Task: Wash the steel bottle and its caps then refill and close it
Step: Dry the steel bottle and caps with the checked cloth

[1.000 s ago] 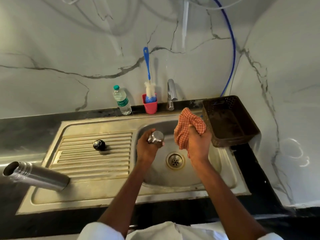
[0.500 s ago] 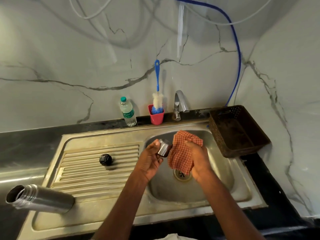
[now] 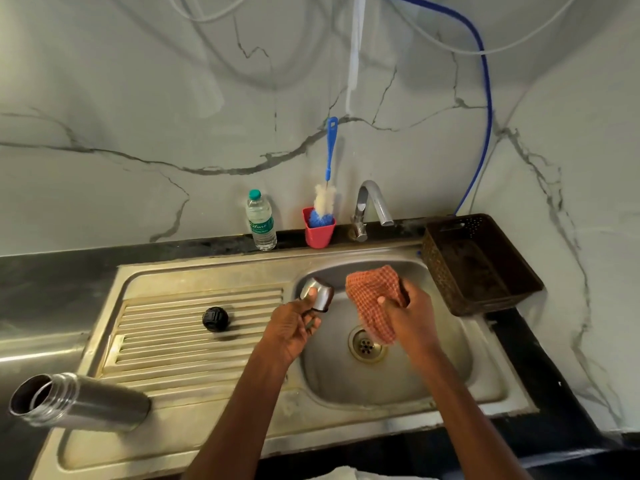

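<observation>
Cloth [image 3: 374, 299] now apart from cap [image 3: 317, 297]

The sink [image 3: 207, 271] was brushed steel, dull and stained, with a ribbed drainboard. The steel bottle [image 3: 86, 405] and the cup cap [image 3: 317, 297] shone smoothly. The stopper [image 3: 215, 318] looked like matt black plastic. The checked cloth [image 3: 372, 299] was woven fabric. The basket [image 3: 481, 268] was perforated brown plastic; the bench [image 3: 52, 282] was dark and polished.

One steel bottle [image 3: 79, 401], two caps [image 3: 317, 295] [image 3: 215, 318], one cloth [image 3: 375, 299].
</observation>
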